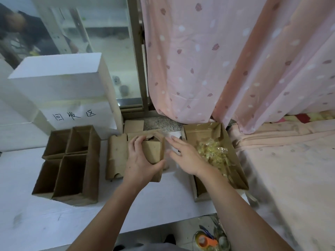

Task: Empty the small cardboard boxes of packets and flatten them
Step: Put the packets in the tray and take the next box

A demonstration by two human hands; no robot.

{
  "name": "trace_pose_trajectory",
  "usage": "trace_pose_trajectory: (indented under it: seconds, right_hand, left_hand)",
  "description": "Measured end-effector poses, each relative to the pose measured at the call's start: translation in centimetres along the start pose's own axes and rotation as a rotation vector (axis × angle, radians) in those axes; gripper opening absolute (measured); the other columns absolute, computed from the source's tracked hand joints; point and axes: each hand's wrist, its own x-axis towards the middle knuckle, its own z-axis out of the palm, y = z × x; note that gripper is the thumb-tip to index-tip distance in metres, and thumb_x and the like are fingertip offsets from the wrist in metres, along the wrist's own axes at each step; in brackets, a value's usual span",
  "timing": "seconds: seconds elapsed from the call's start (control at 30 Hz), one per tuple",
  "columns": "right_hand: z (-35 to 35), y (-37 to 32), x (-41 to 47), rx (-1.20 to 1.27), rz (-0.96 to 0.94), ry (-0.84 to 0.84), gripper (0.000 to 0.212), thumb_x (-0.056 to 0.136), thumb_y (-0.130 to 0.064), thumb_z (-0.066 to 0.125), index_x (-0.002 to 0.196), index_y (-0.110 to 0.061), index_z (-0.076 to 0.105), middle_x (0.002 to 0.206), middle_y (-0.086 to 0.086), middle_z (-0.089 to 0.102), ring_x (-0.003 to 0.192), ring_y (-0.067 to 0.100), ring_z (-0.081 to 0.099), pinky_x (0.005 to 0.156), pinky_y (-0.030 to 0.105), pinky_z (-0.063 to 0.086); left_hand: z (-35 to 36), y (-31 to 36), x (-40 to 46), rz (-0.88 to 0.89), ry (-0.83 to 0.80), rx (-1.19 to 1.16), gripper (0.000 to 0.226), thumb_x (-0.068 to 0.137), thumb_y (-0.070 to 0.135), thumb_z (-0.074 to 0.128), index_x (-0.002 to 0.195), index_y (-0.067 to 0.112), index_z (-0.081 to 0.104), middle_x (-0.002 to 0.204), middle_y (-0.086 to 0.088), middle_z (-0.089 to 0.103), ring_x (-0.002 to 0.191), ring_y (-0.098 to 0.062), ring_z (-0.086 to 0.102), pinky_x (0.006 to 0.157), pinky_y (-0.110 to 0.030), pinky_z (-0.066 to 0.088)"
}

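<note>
At centre, left hand (140, 163) grips small box (153, 151), right hand (184, 156) loose-fingered; yellow packets (213, 153) fill open box (233, 163) at rt.

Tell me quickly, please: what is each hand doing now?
Left hand: fingers curled round the small brown cardboard box, holding it.
Right hand: open, fingers straight, holding nothing.

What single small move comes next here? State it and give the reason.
Probably bring the right hand onto the small cardboard box and press it flat. The left hand grips that box, which stands open, and the right hand hovers beside it with straight fingers, holding nothing. Yellowish packets already lie in the open carton on the right. Whether the box is fully empty cannot be told.
</note>
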Motion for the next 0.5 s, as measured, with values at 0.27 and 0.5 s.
trace_pose_trajectory:
  seconds: [0.27, 0.5]
  right_hand:
    - [2.9, -7.8, 0.6, 0.256, -0.013, -0.034, 0.071, 0.098, -0.057, 0.056, 0.155, -0.058, 0.014, 0.152, -0.016, 0.046, 0.135, 0.013, 0.051, 0.099, 0.026, 0.035]
    - [6.3, -8.8, 1.8, 0.375, -0.044, 0.023, 0.078, 0.097, -0.012, 0.068, 0.155, -0.048, 0.03, 0.15, -0.018, 0.051, 0.132, -0.012, 0.044, 0.112, 0.016, 0.039]
  left_hand:
    - [-4.5, -2.4, 0.0, 0.049, -0.046, -0.061, 0.085, 0.075, 0.038, 0.091, 0.141, 0.037, 0.039, 0.161, 0.003, 0.028, 0.151, -0.01, 0.031, 0.117, -0.033, 0.037]
    - [-8.7, -6.0, -0.3, 0.005, -0.013, -0.13, 0.038, 0.09, 0.023, 0.081, 0.12, 0.036, 0.06, 0.134, 0.028, 0.052, 0.128, -0.001, 0.057, 0.106, -0.037, 0.055]
